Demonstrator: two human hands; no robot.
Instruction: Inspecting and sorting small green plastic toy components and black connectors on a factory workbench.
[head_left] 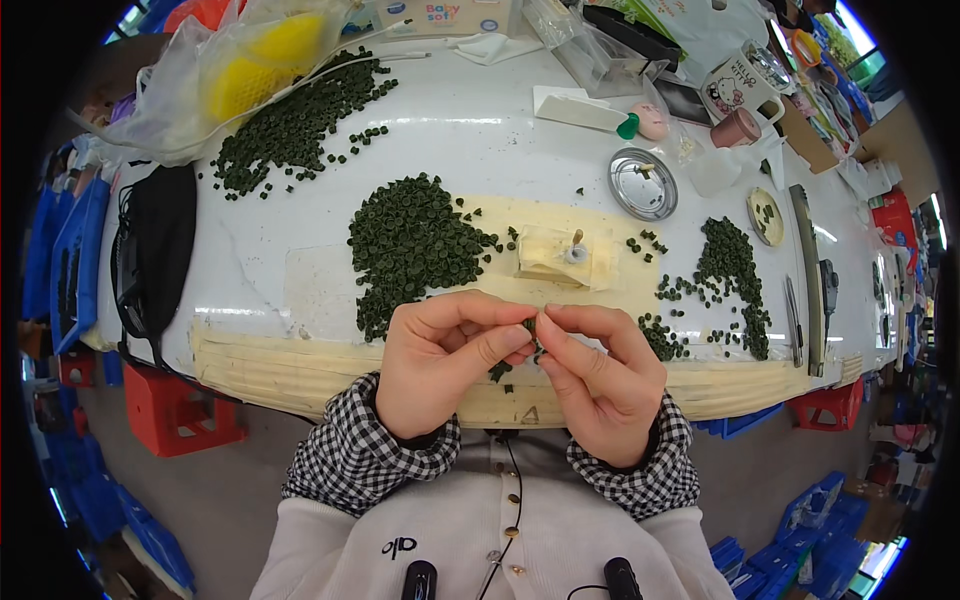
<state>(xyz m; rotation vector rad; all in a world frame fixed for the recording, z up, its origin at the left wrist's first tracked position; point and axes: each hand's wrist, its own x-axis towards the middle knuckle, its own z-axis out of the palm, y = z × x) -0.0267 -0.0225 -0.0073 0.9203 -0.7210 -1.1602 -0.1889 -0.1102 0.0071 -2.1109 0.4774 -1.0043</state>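
Observation:
My left hand (440, 355) and my right hand (608, 375) meet above the table's front edge, thumbs and fingertips pinched together. Between them is a small dark green rubber-like piece (530, 326), mostly covered by the fingers. Just beyond my left hand lies a big heap of small dark green cup-shaped pieces (415, 240). Past the fingertips, a block wrapped in cream tape (548, 252) holds an upright peg (577, 240). A few more green pieces (500, 371) lie under my hands.
Another green heap (290, 125) spreads at the far left beside a plastic bag (190, 95). Smaller piles (730, 270) lie at right, near a round metal lid (642, 184), tweezers (793, 320) and a long metal bar (807, 270). A mug (735, 90) stands far right.

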